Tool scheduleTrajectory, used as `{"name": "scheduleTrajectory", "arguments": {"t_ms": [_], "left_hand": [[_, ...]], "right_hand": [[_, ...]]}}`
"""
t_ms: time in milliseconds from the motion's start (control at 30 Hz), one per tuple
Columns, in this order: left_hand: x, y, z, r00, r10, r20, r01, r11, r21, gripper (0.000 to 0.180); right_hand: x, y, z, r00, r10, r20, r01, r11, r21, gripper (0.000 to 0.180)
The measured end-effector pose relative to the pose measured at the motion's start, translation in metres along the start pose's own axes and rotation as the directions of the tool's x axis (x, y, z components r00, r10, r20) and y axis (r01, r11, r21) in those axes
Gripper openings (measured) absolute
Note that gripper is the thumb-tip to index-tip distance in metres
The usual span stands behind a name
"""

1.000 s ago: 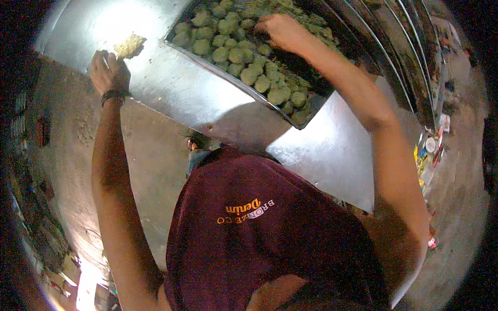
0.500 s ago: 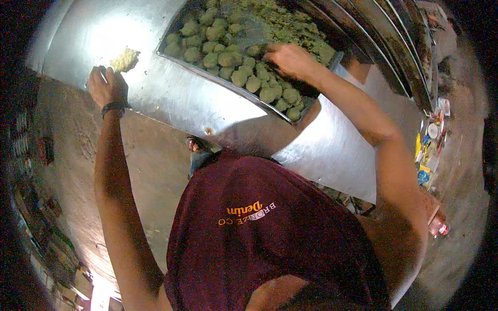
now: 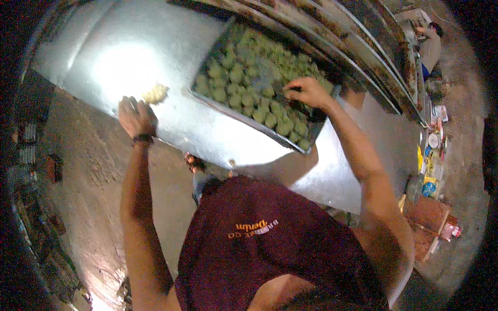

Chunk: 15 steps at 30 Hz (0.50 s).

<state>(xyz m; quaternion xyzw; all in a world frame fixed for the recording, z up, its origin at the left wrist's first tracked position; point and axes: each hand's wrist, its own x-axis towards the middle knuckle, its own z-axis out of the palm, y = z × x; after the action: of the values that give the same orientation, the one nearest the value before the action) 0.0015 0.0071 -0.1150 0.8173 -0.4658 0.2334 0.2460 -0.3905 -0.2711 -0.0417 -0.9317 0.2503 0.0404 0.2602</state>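
My left hand (image 3: 137, 115) rests on the near edge of a shiny metal table (image 3: 176, 122), its fingers stretched out. Just beyond its fingertips is a small pale yellow lump of dough-like stuff (image 3: 155, 94). My right hand (image 3: 309, 93) is over the right part of a rectangular metal tray (image 3: 246, 114), with thumb and fingers bent together in a pinch. Whatever it may hold is too small or blurred to make out. Many round greenish balls (image 3: 236, 72) fill the tray's near and left parts, and one lies just left of my right fingertips. Loose green crumbly coating (image 3: 290, 59) covers the far side.
Large dark metal trays or racks (image 3: 332, 31) stand along the table's far side. Another person (image 3: 430, 49) is at the far right. Small packages and a blue bag (image 3: 429, 187) lie on the floor at right, near a reddish-brown board (image 3: 425, 223).
The view has swung, so table and tray appear farther right and lower. My right hand has drawn back slightly from the ball at its fingertips. My left hand stays near the lump.
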Motion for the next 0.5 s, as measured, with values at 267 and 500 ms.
{"name": "scheduleTrajectory", "arguments": {"t_ms": [267, 500], "left_hand": [[-0.023, -0.042, 0.030, 0.996, -0.068, 0.053, 0.071, 0.997, -0.044, 0.040], [-0.010, -0.018, 0.008, 0.980, -0.169, 0.102, 0.190, 0.948, -0.254, 0.039]], "right_hand": [[0.013, -0.047, -0.008, 0.592, 0.803, -0.067, -0.074, 0.137, 0.988, 0.036], [0.023, -0.039, 0.002, 0.442, 0.856, -0.267, -0.050, 0.321, 0.946, 0.030]]}}
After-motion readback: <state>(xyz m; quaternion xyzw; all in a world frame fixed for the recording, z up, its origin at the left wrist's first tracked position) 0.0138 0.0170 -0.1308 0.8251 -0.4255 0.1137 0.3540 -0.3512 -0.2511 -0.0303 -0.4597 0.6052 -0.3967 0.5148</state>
